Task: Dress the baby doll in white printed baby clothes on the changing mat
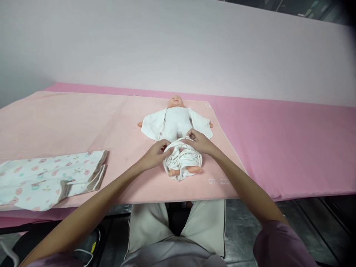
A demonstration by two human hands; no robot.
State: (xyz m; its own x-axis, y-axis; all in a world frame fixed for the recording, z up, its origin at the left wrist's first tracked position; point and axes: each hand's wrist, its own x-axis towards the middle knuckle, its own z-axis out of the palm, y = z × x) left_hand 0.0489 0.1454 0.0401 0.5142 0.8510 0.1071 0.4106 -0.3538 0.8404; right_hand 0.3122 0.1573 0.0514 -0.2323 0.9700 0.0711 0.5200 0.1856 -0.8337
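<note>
A baby doll [178, 120] lies on its back on the pink mat, head away from me, arms spread out under an open white top. Bunched around its lower legs is a pair of patterned white baby pants [183, 157], with the feet showing at the near end. My left hand [157, 152] pinches the left side of the pants' waistband. On the right side, near the doll's thigh, my right hand [198, 142] is closed on the waistband too.
A folded patterned cloth [50, 178] lies at the left near the table's front edge. The peach mat [83, 126] covers much of the table, over a brighter pink cover [292, 144]. A pale wall [178, 48] rises behind.
</note>
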